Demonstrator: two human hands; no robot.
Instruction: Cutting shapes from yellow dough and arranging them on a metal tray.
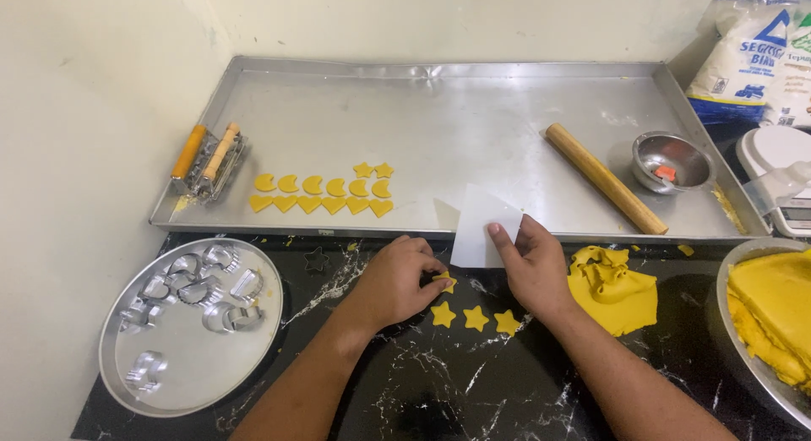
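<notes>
Our left hand (395, 282) pinches a yellow star-shaped dough piece (445, 280) on the black marble counter (473, 382), largely hiding it; our right hand (530, 268) grips a white scraper (480, 225) just beside it.

Baking tray (507, 95) behind counter (473, 390); cutter plate (169, 365) left, dough bowl (735, 280) right, dough stars (475, 318) between.

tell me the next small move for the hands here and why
Probably slide the white scraper in the right hand under the star that the left hand pinches. Three more stars lie cut on the black counter, while the finished shapes sit in rows on the metal tray.
</notes>
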